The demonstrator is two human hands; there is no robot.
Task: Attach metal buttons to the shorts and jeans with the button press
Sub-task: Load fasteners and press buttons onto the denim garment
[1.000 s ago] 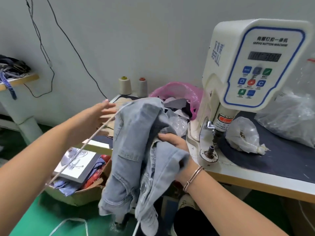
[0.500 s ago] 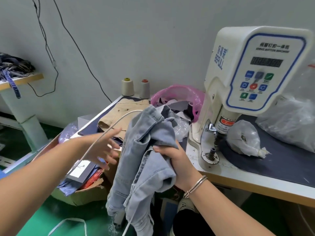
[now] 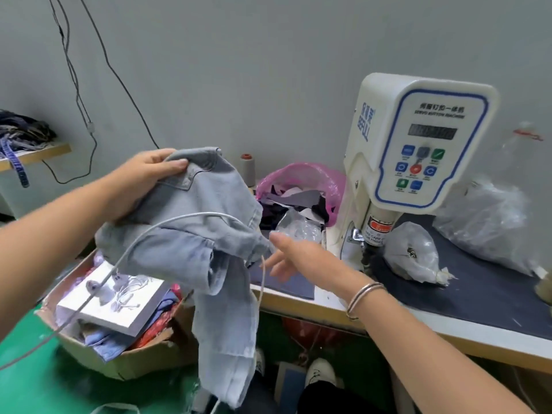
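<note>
My left hand [image 3: 143,180] grips the waistband end of light blue jeans [image 3: 206,234] and holds them up left of the table, legs hanging toward the floor. My right hand [image 3: 292,255] hovers just right of the jeans with fingers spread and relaxed, holding nothing. The white button press [image 3: 415,150] stands on the table to the right, its punch and die [image 3: 366,261] low at its front. A clear bag [image 3: 412,252] with small dark pieces lies beside the die.
A white cord [image 3: 167,225] loops across the jeans. A pink bag of fabric scraps [image 3: 301,180] and a thread cone [image 3: 248,168] sit behind. A cardboard box [image 3: 119,354] of cloth stands on the green floor. A dark mat [image 3: 493,294] covers the table.
My right hand let go of the jeans and opened. My left hand took hold of the waistband and lifted the jeans up and to the left.
</note>
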